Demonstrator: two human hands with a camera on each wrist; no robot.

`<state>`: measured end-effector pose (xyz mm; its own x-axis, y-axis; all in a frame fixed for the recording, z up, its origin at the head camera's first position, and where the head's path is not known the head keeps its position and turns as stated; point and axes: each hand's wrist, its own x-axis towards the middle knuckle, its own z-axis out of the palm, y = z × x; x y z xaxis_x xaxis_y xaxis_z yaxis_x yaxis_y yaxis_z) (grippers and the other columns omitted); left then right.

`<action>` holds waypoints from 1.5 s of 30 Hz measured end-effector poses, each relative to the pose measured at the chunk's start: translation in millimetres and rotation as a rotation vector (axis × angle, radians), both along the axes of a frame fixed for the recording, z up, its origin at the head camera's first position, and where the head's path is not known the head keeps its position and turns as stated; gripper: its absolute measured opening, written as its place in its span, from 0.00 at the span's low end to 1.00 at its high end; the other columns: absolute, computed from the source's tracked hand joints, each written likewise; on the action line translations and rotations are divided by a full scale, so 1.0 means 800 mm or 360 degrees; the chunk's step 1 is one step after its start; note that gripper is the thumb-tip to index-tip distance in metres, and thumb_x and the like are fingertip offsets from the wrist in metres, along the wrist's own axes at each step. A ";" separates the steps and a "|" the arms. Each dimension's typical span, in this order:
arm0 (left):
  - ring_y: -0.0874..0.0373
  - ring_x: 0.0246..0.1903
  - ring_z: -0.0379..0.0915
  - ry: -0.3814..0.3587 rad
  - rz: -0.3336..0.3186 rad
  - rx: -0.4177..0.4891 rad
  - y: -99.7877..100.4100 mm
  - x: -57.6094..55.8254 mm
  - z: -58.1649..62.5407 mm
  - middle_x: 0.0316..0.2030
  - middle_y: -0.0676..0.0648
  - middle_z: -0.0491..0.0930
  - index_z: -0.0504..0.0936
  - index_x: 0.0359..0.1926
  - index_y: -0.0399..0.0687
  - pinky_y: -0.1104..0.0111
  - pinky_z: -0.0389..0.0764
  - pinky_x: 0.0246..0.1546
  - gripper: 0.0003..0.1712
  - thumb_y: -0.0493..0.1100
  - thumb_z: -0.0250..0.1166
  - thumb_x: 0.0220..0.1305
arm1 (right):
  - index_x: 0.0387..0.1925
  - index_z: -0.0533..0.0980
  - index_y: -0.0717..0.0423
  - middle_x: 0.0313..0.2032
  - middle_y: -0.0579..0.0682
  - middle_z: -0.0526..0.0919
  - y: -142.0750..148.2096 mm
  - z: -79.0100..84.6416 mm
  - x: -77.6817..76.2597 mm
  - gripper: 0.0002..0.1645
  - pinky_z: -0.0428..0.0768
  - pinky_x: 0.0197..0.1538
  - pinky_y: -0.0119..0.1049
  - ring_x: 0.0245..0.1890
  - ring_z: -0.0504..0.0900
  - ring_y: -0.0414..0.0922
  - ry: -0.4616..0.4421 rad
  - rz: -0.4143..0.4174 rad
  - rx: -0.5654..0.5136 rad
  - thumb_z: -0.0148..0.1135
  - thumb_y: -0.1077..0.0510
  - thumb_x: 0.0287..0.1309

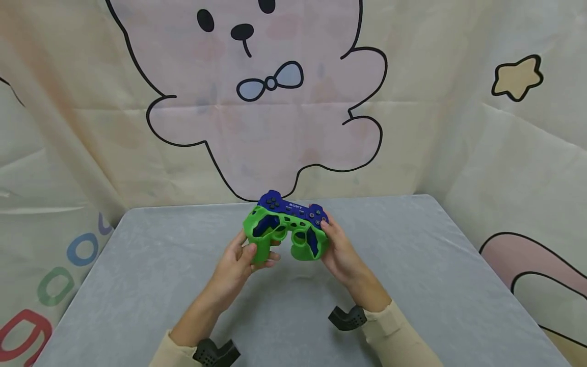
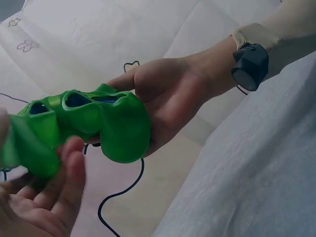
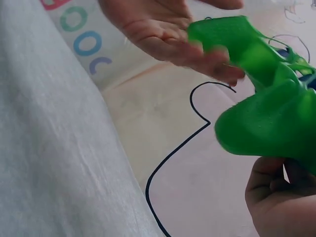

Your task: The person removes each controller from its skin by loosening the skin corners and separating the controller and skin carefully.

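Note:
A blue game controller [image 1: 293,206] marked SONY is held above the table in the head view. Its lower part sits in a soft green silicone cover [image 1: 300,248], with the blue top edge and buttons outside it; blue also shows through the cover's openings. My left hand [image 1: 236,267] holds the cover's left grip, thumb in front and fingers behind. On the other side my right hand [image 1: 338,250] grips the controller and cover at the right end, thumb on the front near the buttons. Both wrist views show the green cover [image 2: 126,128] bulging at the grips.
A grey cloth-covered table [image 1: 293,316] lies beneath the hands. Behind it hangs a printed curtain [image 1: 412,153] with a cartoon bear; more printed cloth closes the left and right sides. Black wrist cameras [image 1: 347,318] sit at the beige sleeves.

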<state>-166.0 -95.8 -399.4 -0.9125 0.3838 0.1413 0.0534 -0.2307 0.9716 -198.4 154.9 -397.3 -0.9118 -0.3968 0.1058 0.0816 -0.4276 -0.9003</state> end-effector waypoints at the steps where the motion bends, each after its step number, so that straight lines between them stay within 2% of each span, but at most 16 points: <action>1: 0.63 0.42 0.85 0.0032 0.0002 -0.0022 -0.001 0.000 -0.001 0.50 0.55 0.85 0.61 0.73 0.40 0.68 0.86 0.47 0.27 0.48 0.47 0.81 | 0.79 0.47 0.53 0.58 0.38 0.76 0.000 0.001 0.000 0.32 0.81 0.54 0.27 0.52 0.79 0.32 -0.0024 -0.0011 -0.0037 0.38 0.50 0.81; 4: 0.65 0.33 0.82 0.0080 0.0049 -0.0097 -0.003 0.001 -0.002 0.45 0.55 0.86 0.69 0.66 0.32 0.70 0.86 0.39 0.24 0.45 0.50 0.81 | 0.77 0.50 0.51 0.59 0.38 0.77 -0.001 0.002 0.001 0.30 0.81 0.54 0.26 0.53 0.80 0.32 -0.0049 -0.0012 -0.0111 0.38 0.51 0.81; 9: 0.64 0.25 0.75 0.0119 0.0161 -0.0255 -0.008 0.003 0.000 0.35 0.55 0.82 0.75 0.53 0.29 0.68 0.84 0.32 0.21 0.46 0.50 0.80 | 0.75 0.55 0.49 0.58 0.38 0.78 -0.005 0.003 0.002 0.26 0.82 0.54 0.27 0.53 0.80 0.33 0.0012 0.0005 -0.0082 0.40 0.53 0.81; 12: 0.63 0.21 0.72 0.0169 0.0230 -0.0339 -0.011 0.001 -0.002 0.28 0.54 0.78 0.76 0.45 0.28 0.67 0.83 0.28 0.20 0.45 0.51 0.80 | 0.75 0.55 0.49 0.58 0.39 0.78 -0.008 0.004 0.003 0.28 0.82 0.54 0.28 0.53 0.80 0.34 0.0026 -0.0013 -0.0070 0.42 0.53 0.80; 16: 0.61 0.17 0.70 0.0329 0.0319 -0.0448 -0.011 -0.001 -0.004 0.21 0.49 0.77 0.79 0.35 0.29 0.68 0.79 0.21 0.19 0.41 0.53 0.79 | 0.77 0.52 0.51 0.58 0.40 0.76 -0.012 0.005 0.004 0.29 0.82 0.54 0.27 0.53 0.79 0.34 -0.0009 -0.0070 -0.0071 0.40 0.53 0.81; 20: 0.62 0.16 0.75 0.0496 0.0381 -0.0500 -0.006 -0.001 -0.006 0.22 0.44 0.81 0.82 0.31 0.32 0.69 0.78 0.18 0.19 0.38 0.54 0.78 | 0.76 0.53 0.50 0.59 0.40 0.75 -0.014 0.005 0.003 0.28 0.81 0.53 0.26 0.52 0.79 0.33 -0.0103 -0.0150 -0.0070 0.38 0.53 0.81; 24: 0.63 0.23 0.83 0.0526 0.0330 -0.0420 -0.004 -0.002 -0.008 0.29 0.37 0.86 0.84 0.38 0.30 0.65 0.86 0.28 0.18 0.38 0.52 0.78 | 0.75 0.54 0.48 0.59 0.39 0.76 -0.010 0.007 0.002 0.27 0.81 0.54 0.26 0.53 0.79 0.33 -0.0159 -0.0207 -0.0087 0.39 0.53 0.80; 29: 0.62 0.36 0.87 0.0415 0.0241 -0.0347 -0.006 -0.003 -0.010 0.43 0.30 0.85 0.80 0.55 0.29 0.62 0.88 0.35 0.19 0.40 0.49 0.80 | 0.78 0.51 0.51 0.60 0.40 0.74 -0.004 0.010 0.004 0.30 0.81 0.56 0.26 0.54 0.78 0.34 -0.0051 -0.0222 -0.0056 0.39 0.54 0.80; 31: 0.62 0.41 0.85 0.0357 0.0293 -0.0360 -0.007 -0.004 -0.008 0.50 0.32 0.83 0.76 0.61 0.33 0.65 0.87 0.39 0.19 0.40 0.51 0.80 | 0.79 0.48 0.52 0.61 0.40 0.73 -0.002 0.011 0.006 0.32 0.81 0.56 0.26 0.54 0.78 0.34 0.0019 -0.0239 -0.0017 0.40 0.54 0.80; 33: 0.63 0.47 0.82 0.0329 0.0387 -0.0358 -0.007 -0.004 -0.006 0.58 0.36 0.79 0.71 0.68 0.39 0.69 0.86 0.44 0.21 0.37 0.52 0.78 | 0.80 0.46 0.53 0.62 0.41 0.72 -0.002 0.013 0.007 0.34 0.82 0.56 0.28 0.55 0.78 0.35 0.0078 -0.0252 0.0011 0.41 0.55 0.80; 36: 0.64 0.56 0.76 0.0392 0.0527 -0.0326 -0.008 -0.003 0.000 0.66 0.43 0.69 0.60 0.74 0.46 0.75 0.80 0.52 0.30 0.31 0.52 0.75 | 0.80 0.46 0.54 0.63 0.43 0.71 -0.003 0.014 0.007 0.34 0.82 0.57 0.28 0.55 0.78 0.35 0.0121 -0.0243 0.0022 0.41 0.55 0.80; 39: 0.64 0.62 0.72 0.0502 0.0548 -0.0274 -0.008 -0.001 0.005 0.69 0.43 0.65 0.55 0.75 0.42 0.78 0.75 0.58 0.31 0.29 0.51 0.75 | 0.79 0.48 0.53 0.62 0.43 0.71 -0.005 0.013 0.005 0.33 0.81 0.57 0.28 0.55 0.78 0.35 0.0122 -0.0226 0.0020 0.41 0.54 0.80; 42: 0.63 0.60 0.73 0.0582 0.0543 -0.0244 -0.009 -0.001 0.007 0.68 0.43 0.65 0.56 0.74 0.39 0.78 0.75 0.58 0.29 0.31 0.50 0.76 | 0.78 0.50 0.53 0.61 0.42 0.73 -0.007 0.011 0.004 0.32 0.82 0.56 0.28 0.54 0.79 0.35 0.0133 -0.0224 0.0034 0.41 0.54 0.80; 45: 0.65 0.55 0.77 0.0627 0.0551 -0.0217 -0.008 -0.001 0.007 0.67 0.41 0.67 0.60 0.74 0.40 0.77 0.80 0.53 0.28 0.31 0.51 0.77 | 0.78 0.52 0.52 0.59 0.42 0.75 -0.009 0.007 0.005 0.31 0.83 0.54 0.29 0.52 0.80 0.35 0.0171 -0.0204 0.0080 0.42 0.55 0.80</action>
